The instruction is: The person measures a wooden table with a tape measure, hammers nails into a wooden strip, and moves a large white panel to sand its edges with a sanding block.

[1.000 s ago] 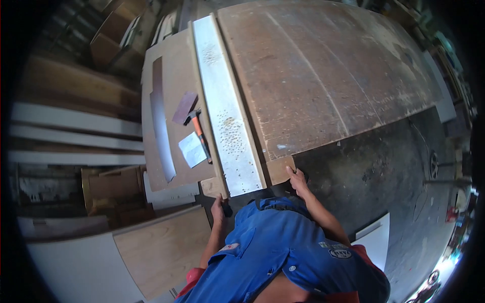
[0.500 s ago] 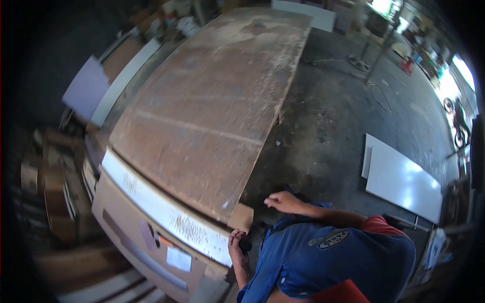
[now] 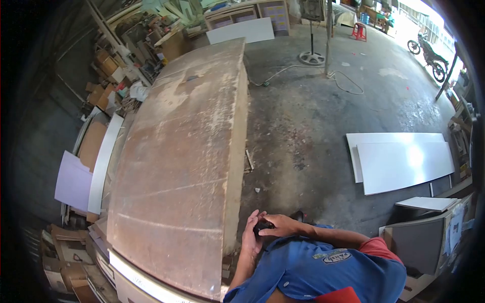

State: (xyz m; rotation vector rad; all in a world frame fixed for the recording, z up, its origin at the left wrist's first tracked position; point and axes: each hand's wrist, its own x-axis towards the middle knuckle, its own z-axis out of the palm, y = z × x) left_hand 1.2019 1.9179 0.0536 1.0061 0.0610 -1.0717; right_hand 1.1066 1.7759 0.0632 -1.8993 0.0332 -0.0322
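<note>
While a small, dark, rounded object (image 3: pixel 262 226) sits between the hands, the left hand (image 3: pixel 250 235) cups it from 9 o'clock and the right hand (image 3: pixel 279 223) curls over it from 3 o'clock, fingertips partly hidden. From them, a scuffed, streaky brown board (image 3: pixel 172 166) stretches toward 10 o'clock; glossy, flat white panels (image 3: pixel 399 164) lie at 2 o'clock on stained grey floor (image 3: pixel 318 171).

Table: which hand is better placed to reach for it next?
Probably the left hand: it is closer to the table, while the right hand is farther off, with a dark object between the hands.
</note>
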